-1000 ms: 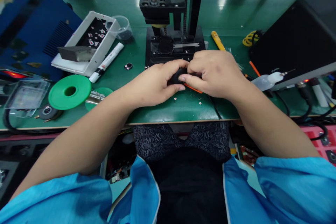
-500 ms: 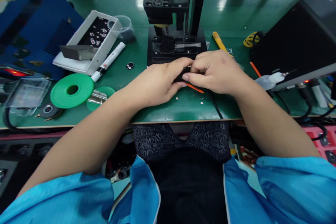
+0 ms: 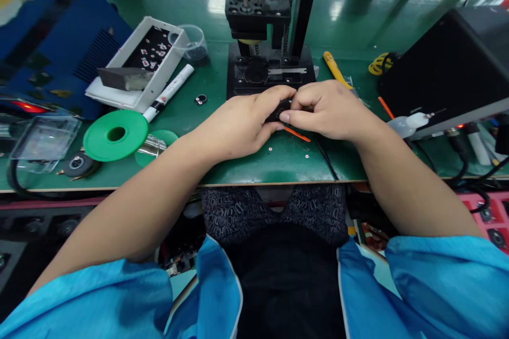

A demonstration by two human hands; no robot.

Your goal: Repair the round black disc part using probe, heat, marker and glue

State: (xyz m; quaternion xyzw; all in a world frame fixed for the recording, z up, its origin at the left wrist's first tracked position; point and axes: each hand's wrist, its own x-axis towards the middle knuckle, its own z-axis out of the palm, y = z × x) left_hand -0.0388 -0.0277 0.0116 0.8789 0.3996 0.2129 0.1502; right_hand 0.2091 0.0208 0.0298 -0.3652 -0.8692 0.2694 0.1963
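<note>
Between my two hands is a small black part (image 3: 277,112), mostly covered by fingers, so its exact kind is hidden. My left hand (image 3: 249,121) grips it from the left, thumb below and fingers over the top. From the right, my right hand (image 3: 324,111) pinches at the same part with thumb and bent forefinger. An orange stick (image 3: 297,134) shows just below the fingertips, and a thin black cable (image 3: 326,158) runs from there to the bench edge. Right behind the hands stands a black press (image 3: 270,77) with a metal strip on its base.
On the left are a green solder spool (image 3: 115,135), a white marker (image 3: 169,92), a white tray (image 3: 137,96) of small parts and a round black part (image 3: 201,99). To the right lie a yellow-handled tool (image 3: 336,69), a needle bottle (image 3: 409,124) and a black box (image 3: 441,63).
The view has shifted slightly. A little more of the black part shows between my fingers; both hands keep their hold in nearly the same place.
</note>
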